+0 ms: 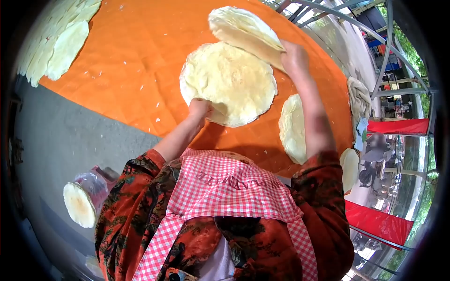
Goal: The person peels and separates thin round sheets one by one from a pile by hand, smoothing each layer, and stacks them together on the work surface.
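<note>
A large round flatbread (229, 84) lies flat on the orange cloth (136, 61), in front of my body. My left hand (200, 109) has its fingers closed on the near left edge of this flatbread. Above its far right edge, a second flatbread (246, 35) is lifted and folded over, with my right hand (295, 58) gripping its right end. Another pale flatbread (293, 129) lies on the cloth beneath my right forearm, which hides part of it.
Several overlapping flatbreads (68, 49) lie at the cloth's far left. A round flatbread stack (79, 204) with a plastic bag (93, 185) is at lower left. A crumpled rag (359, 100) and another flatbread (349, 169) are by the right edge, near metal poles (386, 51).
</note>
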Demonstrator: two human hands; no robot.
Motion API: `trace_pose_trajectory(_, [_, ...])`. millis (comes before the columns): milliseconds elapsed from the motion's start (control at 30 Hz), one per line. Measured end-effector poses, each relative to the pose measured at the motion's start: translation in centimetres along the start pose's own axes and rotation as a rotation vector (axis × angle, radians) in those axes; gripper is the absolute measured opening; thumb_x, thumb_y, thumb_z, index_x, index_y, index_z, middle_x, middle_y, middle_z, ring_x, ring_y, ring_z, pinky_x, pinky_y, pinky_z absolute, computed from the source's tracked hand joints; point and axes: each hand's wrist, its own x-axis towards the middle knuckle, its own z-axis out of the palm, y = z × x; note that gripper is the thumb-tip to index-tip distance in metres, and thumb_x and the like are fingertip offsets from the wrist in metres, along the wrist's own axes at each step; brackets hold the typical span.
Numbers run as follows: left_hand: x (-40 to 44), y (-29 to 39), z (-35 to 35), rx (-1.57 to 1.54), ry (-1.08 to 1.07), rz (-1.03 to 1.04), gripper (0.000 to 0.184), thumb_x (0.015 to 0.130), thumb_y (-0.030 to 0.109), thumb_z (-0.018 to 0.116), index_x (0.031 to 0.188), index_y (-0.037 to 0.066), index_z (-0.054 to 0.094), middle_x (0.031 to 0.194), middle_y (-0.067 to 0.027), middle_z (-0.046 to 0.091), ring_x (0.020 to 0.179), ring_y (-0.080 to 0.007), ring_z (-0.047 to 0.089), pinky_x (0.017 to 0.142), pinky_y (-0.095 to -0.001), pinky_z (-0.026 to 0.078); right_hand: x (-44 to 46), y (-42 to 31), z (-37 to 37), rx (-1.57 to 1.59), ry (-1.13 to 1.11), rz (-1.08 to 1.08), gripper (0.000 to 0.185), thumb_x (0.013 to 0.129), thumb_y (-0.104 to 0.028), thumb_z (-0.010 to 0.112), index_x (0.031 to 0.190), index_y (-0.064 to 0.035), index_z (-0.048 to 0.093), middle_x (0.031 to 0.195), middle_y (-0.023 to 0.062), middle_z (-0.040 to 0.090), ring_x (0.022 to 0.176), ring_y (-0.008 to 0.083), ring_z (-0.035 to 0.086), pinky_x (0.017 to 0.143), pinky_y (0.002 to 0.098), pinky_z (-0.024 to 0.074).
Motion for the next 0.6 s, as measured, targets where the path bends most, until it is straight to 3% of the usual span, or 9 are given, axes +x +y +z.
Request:
trace_pose_trajectory(133, [-1.1, -0.3, 1.2, -0.24, -0.074, -0.11, 0.02, 0.089, 0.005, 0.051, 0.107, -0.003, 0.049, 0.099, -0.0155, 0.058, 0.085, -0.0261, 0.061, 0.074, -0.036, 0.055, -8.7, -1.6, 6.4, 0.136, 0.165, -0.056, 0.024, 0.077, -0.002, 0.051, 0.092, -0.0082, 0.068, 0.088, 0.0146, 0.067, 0.078, 0.0327, 0.064, 0.068, 0.0423, 0.051])
trace_pose_trajectory(200, [-0.9, -1.4, 1.7, -0.319, -0.134, -0.153, 0.018, 0.091, 0.006, 0.049, 0.107, -0.002, 0.05, 0.097, -0.0145, 0.059, 0.084, -0.0257, 0.061, 0.076, -0.037, 0.055, -13.6, -1.3, 12.7, 0.179, 0.056, -0.075, 0.021, 0.077, -0.002, 0.052, 0.09, -0.007, 0.067, 0.093, 0.0126, 0.067, 0.08, 0.0325, 0.063, 0.069, 0.0408, 0.0514])
trace_pose_trajectory(267, [0.6, -3.0, 1.9, -0.374, -0.22, -0.187, 0.018, 0.092, 0.007, 0.047, 0.108, -0.001, 0.049, 0.098, -0.0138, 0.059, 0.084, -0.0259, 0.061, 0.078, -0.0377, 0.055, -16.9, -1.8, 16.4, 0.17, -0.257, 0.057, 0.026, 0.076, 0.001, 0.055, 0.095, -0.009, 0.069, 0.096, 0.013, 0.068, 0.088, 0.0318, 0.064, 0.074, 0.0372, 0.0521])
trace_pose_trajectory(367, [0.0, -2.5, 2.1, -0.56, -0.192, -0.135, 0.023, 0.096, 0.016, 0.041, 0.112, 0.0, 0.048, 0.105, -0.0142, 0.058, 0.089, -0.0268, 0.06, 0.082, -0.0394, 0.054, -17.4, -1.8, 17.0, 0.212, -0.093, -0.009, 0.025, 0.077, -0.002, 0.058, 0.098, -0.0095, 0.07, 0.097, 0.0133, 0.068, 0.087, 0.0313, 0.064, 0.075, 0.037, 0.0519])
trace_pose_trajectory(500, [0.7, -2.0, 2.2, -0.661, -0.114, -0.075, 0.032, 0.1, 0.03, 0.037, 0.111, 0.004, 0.051, 0.101, -0.0104, 0.06, 0.09, -0.0257, 0.06, 0.084, -0.0407, 0.053, -14.9, 0.2, 15.0, 0.342, -0.462, 0.289, 0.027, 0.079, -0.007, 0.062, 0.105, -0.0092, 0.069, 0.092, 0.016, 0.068, 0.086, 0.0319, 0.065, 0.075, 0.0374, 0.0508])
trace_pose_trajectory(600, [2.7, -1.7, 2.5, -0.653, -0.118, -0.08, 0.038, 0.1, 0.041, 0.037, 0.112, 0.008, 0.053, 0.099, -0.0084, 0.061, 0.093, -0.025, 0.06, 0.083, -0.0407, 0.052, -14.0, 1.6, 15.5, 0.372, -0.555, 0.381, 0.027, 0.08, -0.008, 0.063, 0.106, -0.0091, 0.068, 0.091, 0.018, 0.068, 0.085, 0.0317, 0.065, 0.075, 0.0369, 0.05])
